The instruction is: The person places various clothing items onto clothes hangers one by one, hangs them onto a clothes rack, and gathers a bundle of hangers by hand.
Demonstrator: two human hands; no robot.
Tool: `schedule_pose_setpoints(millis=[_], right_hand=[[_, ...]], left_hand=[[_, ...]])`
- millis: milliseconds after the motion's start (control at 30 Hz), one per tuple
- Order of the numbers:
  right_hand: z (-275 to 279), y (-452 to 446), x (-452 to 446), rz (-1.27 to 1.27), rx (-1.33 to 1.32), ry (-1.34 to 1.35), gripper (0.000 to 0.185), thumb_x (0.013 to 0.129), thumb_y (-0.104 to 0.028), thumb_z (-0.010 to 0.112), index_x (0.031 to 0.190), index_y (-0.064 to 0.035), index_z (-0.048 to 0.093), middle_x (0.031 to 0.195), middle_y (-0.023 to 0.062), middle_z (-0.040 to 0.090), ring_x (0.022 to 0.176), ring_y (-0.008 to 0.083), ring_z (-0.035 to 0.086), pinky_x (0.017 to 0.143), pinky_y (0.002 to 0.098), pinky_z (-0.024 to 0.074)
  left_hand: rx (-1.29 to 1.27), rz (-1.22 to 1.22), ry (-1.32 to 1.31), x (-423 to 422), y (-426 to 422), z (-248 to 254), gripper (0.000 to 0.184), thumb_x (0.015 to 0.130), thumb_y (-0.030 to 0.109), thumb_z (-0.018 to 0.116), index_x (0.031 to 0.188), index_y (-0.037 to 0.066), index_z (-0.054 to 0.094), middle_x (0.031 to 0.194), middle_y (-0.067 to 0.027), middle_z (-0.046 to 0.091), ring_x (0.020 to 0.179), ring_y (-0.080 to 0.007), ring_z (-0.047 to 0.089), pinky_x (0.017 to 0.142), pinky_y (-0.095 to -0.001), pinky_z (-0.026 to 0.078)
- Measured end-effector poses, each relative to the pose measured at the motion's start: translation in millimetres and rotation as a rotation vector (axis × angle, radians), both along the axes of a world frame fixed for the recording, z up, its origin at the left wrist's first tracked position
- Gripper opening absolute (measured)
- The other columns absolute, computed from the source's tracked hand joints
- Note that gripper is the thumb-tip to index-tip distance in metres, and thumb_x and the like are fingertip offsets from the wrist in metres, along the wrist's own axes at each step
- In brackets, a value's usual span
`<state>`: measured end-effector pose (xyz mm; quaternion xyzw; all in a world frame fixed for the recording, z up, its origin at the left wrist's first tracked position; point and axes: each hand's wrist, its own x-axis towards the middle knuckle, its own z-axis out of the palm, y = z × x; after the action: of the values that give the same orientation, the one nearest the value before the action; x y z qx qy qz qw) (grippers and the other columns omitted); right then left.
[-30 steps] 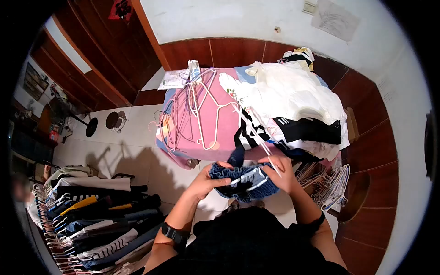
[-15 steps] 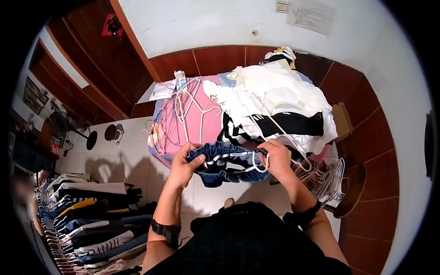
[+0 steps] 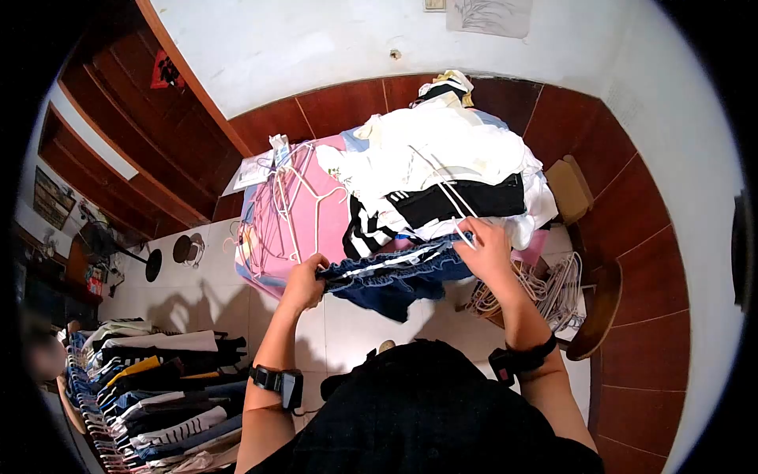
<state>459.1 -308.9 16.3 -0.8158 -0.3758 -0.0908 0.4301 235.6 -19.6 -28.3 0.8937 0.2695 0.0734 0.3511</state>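
Observation:
A dark blue denim garment (image 3: 387, 288) with a gathered elastic waistband is stretched between my hands, its cloth hanging below. My left hand (image 3: 306, 284) is closed on the left end of the waistband. At the other end, my right hand (image 3: 487, 251) grips the waistband together with a white hanger (image 3: 447, 189). The hanger's thin arms point up and away over the piled clothes, and its hook is hidden. Just beyond the denim lie a black-and-white striped garment (image 3: 371, 233) and a black garment with white stripes (image 3: 466, 201).
White clothes (image 3: 442, 142) are heaped on a pink-covered bed or table (image 3: 328, 217). Loose hangers (image 3: 288, 197) lie on its left; more hangers (image 3: 557, 288) bunch at the right beside a wooden chair (image 3: 598, 320). A rack of hung clothes (image 3: 162, 379) stands lower left, with a person near it.
The waistband has gone from an open loop to a flatter, wider stretched line. My right hand has risen slightly, and the hanger hook seen inside the waistband is now out of sight. My view has shifted right.

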Motion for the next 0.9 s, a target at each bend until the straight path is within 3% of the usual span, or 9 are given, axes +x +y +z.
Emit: schedule_pose_setpoints(millis=[167,200,233,333,433,467,567,633,900], right_hand=[[-7.7,-13.4,2.2,0.014,-0.109,0.04,0.021,0.068,-0.014,0.067,0.086,-0.0041,0.067,0.077,0.0168,0.066,0.07,0.0342,0.064,0.063,0.0373,0.048],[-13.8,-14.8,2.1,0.016,-0.152,0.074,0.02,0.067,-0.014,0.07,0.086,-0.0071,0.069,0.072,0.0135,0.065,0.064,0.0315,0.063,0.06,0.0375,0.0474],[-19.7,-18.0,0.9,0.016,-0.196,0.111,0.02,0.067,-0.013,0.073,0.086,-0.01,0.07,0.067,0.0102,0.064,0.059,0.0287,0.062,0.057,0.0377,0.0469],[-22.1,-28.7,-2.4,0.105,-0.233,0.214,0.023,0.07,-0.013,0.071,0.092,-0.0071,0.07,0.067,0.0108,0.063,0.058,0.0255,0.062,0.058,0.0345,0.047],[-30.2,-39.1,-1.8,0.286,-0.236,0.344,0.022,0.077,-0.012,0.07,0.098,-0.0022,0.068,0.07,0.0105,0.064,0.062,0.0184,0.061,0.06,0.0312,0.0477],[-32.0,-42.2,-1.3,0.307,-0.085,0.327,0.021,0.081,-0.011,0.068,0.099,-0.0014,0.068,0.073,0.009,0.065,0.064,0.0159,0.061,0.062,0.0304,0.0479],[-12.8,-64.1,5.4,0.357,0.136,0.63,0.028,0.095,-0.008,0.055,0.121,0.0002,0.062,0.081,0.0031,0.065,0.073,0.0077,0.059,0.067,0.0216,0.0462],[25.5,-79.7,2.4,0.377,0.14,0.683,0.029,0.094,-0.005,0.053,0.121,0.003,0.061,0.08,0.0043,0.066,0.07,0.0086,0.06,0.065,0.0216,0.0469],[37.8,-84.7,-0.8,0.748,0.037,0.62,0.02,0.091,-0.004,0.058,0.105,0.0036,0.07,0.079,0.0064,0.069,0.07,0.0107,0.062,0.064,0.024,0.0498]], left_hand=[[0.115,-0.07,0.189,2.5,0.4,-5.5,0.017,0.08,0.007,0.057,0.093,0.006,0.068,0.06,-0.0163,0.059,0.057,-0.0215,0.063,0.054,-0.0346,0.048],[-0.127,-0.063,0.167,2.9,1.6,-8.9,0.016,0.079,0.012,0.059,0.088,0.004,0.07,0.066,-0.0134,0.063,0.063,-0.0183,0.063,0.06,-0.0308,0.048],[-0.126,-0.061,0.167,1.7,1.5,-12.7,0.016,0.079,0.012,0.059,0.088,0.004,0.07,0.066,-0.0134,0.063,0.063,-0.0183,0.063,0.06,-0.0308,0.048],[-0.901,0.125,-0.069,3.8,-19.8,11.7,0.013,0.08,0.007,0.061,0.087,0.0,0.069,0.079,-0.0036,0.068,0.067,-0.0136,0.063,0.06,-0.0266,0.047],[-1.118,0.132,-0.252,7.4,-41.4,36.0,0.008,0.082,0.008,0.062,0.085,0.002,0.067,0.077,-0.0046,0.068,0.062,-0.0132,0.063,0.05,-0.0276,0.05],[-1.159,0.145,-0.283,10.0,-43.6,36.0,0.009,0.082,0.005,0.062,0.088,0.002,0.068,0.08,-0.0051,0.07,0.065,-0.0136,0.066,0.055,-0.0273,0.053],[-1.102,0.068,-0.238,5.4,-45.5,46.1,0.012,0.082,0.001,0.061,0.091,0.001,0.069,0.083,-0.0053,0.071,0.068,-0.0141,0.067,0.062,-0.0275,0.055],[-1.079,0.039,-0.271,2.5,-38.6,30.7,0.016,0.081,-0.002,0.059,0.093,0.0,0.069,0.084,-0.0054,0.071,0.07,-0.014,0.067,0.068,-0.0278,0.055],[-0.872,-0.03,-0.226,-14.0,-35.7,37.8,0.03,0.078,-0.008,0.05,0.101,0.001,0.066,0.085,0.002,0.066,0.072,-0.0061,0.058,0.067,-0.0216,0.047]])
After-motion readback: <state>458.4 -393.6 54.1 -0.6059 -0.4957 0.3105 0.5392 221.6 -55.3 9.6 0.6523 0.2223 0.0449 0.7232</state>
